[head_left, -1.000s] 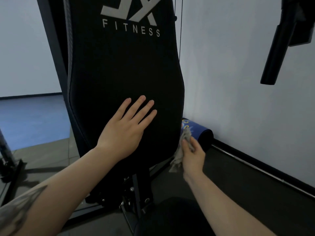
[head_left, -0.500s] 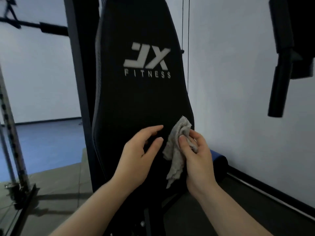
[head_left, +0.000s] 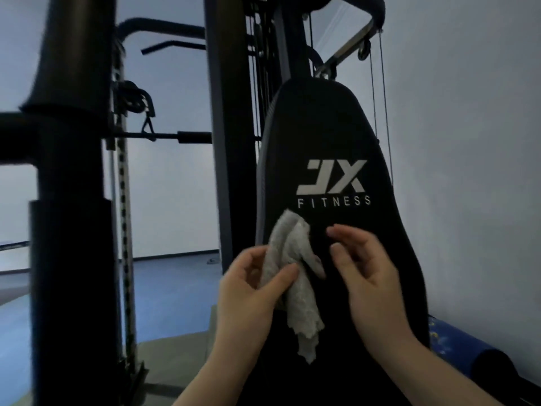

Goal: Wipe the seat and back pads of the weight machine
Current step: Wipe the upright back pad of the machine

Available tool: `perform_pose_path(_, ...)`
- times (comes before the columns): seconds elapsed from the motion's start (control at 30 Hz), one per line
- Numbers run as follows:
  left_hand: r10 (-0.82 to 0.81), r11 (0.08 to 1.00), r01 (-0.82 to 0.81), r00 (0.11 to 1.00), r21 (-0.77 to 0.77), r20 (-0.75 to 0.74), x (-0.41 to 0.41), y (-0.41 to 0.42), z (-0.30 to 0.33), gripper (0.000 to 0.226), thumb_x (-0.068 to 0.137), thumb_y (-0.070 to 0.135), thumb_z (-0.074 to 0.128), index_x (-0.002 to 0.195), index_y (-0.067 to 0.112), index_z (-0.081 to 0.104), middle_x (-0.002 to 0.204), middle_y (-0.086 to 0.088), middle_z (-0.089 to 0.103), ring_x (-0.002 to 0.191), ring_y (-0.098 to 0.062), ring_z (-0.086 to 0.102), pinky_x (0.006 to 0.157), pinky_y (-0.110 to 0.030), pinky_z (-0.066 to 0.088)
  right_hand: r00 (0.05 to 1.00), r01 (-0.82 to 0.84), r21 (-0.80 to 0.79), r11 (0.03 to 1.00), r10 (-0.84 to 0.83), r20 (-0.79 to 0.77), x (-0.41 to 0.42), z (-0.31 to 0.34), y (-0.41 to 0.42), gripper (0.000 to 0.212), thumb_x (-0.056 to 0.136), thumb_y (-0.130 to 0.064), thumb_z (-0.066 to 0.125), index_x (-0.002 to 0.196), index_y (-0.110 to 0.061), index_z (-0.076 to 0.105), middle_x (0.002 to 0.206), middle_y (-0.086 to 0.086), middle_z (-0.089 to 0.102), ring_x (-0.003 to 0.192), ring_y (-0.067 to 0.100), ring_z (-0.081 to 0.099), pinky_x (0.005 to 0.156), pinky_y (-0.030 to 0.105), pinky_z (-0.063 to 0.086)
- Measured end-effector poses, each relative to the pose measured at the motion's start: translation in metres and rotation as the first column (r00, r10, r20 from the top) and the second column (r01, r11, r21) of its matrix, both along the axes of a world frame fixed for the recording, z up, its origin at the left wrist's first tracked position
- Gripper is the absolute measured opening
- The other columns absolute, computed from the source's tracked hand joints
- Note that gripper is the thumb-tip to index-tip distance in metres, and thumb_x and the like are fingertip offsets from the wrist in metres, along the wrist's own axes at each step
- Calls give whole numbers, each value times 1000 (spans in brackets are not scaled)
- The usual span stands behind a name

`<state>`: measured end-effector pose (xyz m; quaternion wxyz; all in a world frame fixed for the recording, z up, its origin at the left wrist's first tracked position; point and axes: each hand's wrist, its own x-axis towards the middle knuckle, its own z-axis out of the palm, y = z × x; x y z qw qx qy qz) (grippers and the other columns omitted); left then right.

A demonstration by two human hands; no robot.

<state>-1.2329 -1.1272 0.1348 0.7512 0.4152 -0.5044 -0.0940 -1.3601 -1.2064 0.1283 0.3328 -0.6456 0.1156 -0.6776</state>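
Note:
The black back pad [head_left: 330,136] of the weight machine stands upright ahead of me, with a white "JX FITNESS" logo [head_left: 332,184]. A crumpled grey cloth [head_left: 295,276] hangs in front of its lower part. My left hand [head_left: 251,291] pinches the cloth between thumb and fingers. My right hand [head_left: 369,273] hovers just right of the cloth, fingers curled and apart, holding nothing. The seat pad is out of view.
A thick black upright post [head_left: 70,200] stands close at the left. The machine's frame [head_left: 231,142], cables [head_left: 380,112] and a pulley [head_left: 364,52] rise behind the pad. A blue rolled mat [head_left: 456,344] lies by the white wall at the lower right.
The cloth has passed from my right hand to my left hand. My left hand left the pad surface. My view has tilted upward, showing the top of the pad and frame.

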Motion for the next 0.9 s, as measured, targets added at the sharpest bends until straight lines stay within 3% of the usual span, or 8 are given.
perform_pose_path(0.07, 130, 981, -133, 991, -142, -34, 18, 8, 23, 27, 68, 20, 77, 93, 20, 66, 84, 3, 72, 79, -21, 69, 70, -36, 59, 962, 254, -233, 939, -271, -44, -1, 26, -18, 23, 91, -43, 57, 114, -42, 59, 124, -18, 57, 119, 5, 51, 102, 36, 43)
perform_pose_path(0.13, 317, 911, -309, 948, -271, -17, 36, 7, 45, 22, 76, 16, 77, 91, 26, 66, 82, 4, 69, 75, -19, 67, 67, -36, 57, 843, 426, -500, 754, -532, -85, 3, 55, -41, 36, 92, -43, 48, 127, -40, 54, 145, -13, 44, 137, 10, 34, 113, 39, 27)
perform_pose_path(0.23, 521, 790, -475, 853, -387, 15, 50, -11, 68, 24, 80, 14, 75, 92, 32, 65, 90, 1, 63, 75, -9, 62, 68, -21, 52, 588, 443, -701, 558, -772, -243, 14, 83, -72, 53, 93, -56, 27, 145, -46, 26, 161, -4, 13, 149, 17, 4, 118, 44, 11)
perform_pose_path(0.33, 616, 722, -541, 787, -431, 44, 52, -33, 76, 25, 80, 5, 71, 95, 26, 66, 91, 5, 55, 80, -3, 57, 70, -5, 42, 447, 410, -728, 550, -817, -365, 22, 81, -93, 57, 91, -62, 8, 145, -54, -7, 161, -9, -13, 146, 11, -22, 120, 50, 2)
perform_pose_path(0.43, 540, 808, -449, 823, -382, 175, 52, -51, 77, 24, 85, 9, 67, 105, 22, 68, 100, 11, 55, 94, -1, 56, 82, -9, 43, 454, 435, -707, 559, -813, -363, 27, 76, -97, 56, 90, -65, 2, 143, -56, -15, 159, -12, -21, 143, 8, -28, 119, 47, -7)
perform_pose_path(0.57, 369, 914, -303, 897, -270, 242, 55, -55, 74, 29, 90, 32, 59, 117, 26, 66, 122, 14, 60, 117, -1, 52, 100, -24, 44, 481, 459, -688, 562, -808, -339, 32, 73, -98, 54, 91, -65, -1, 143, -56, -12, 160, -12, -18, 144, 7, -24, 117, 44, -10)
perform_pose_path(0.73, 285, 941, -216, 920, -259, 270, 73, -57, 85, 19, 88, 20, 66, 106, 25, 68, 97, 6, 72, 90, -10, 67, 80, -31, 55, 496, 470, -685, 556, -809, -317, 33, 71, -100, 53, 93, -64, 3, 145, -55, -5, 161, -12, -13, 146, 8, -20, 118, 45, -8)
perform_pose_path(0.9, 277, 929, -173, 911, -327, 306, 79, -64, 94, 19, 88, 9, 65, 101, 22, 62, 94, 8, 68, 92, -8, 65, 79, -23, 51, 503, 478, -682, 554, -809, -304, 34, 71, -101, 53, 95, -61, 6, 146, -54, -5, 161, -13, -12, 147, 8, -18, 119, 45, -8)
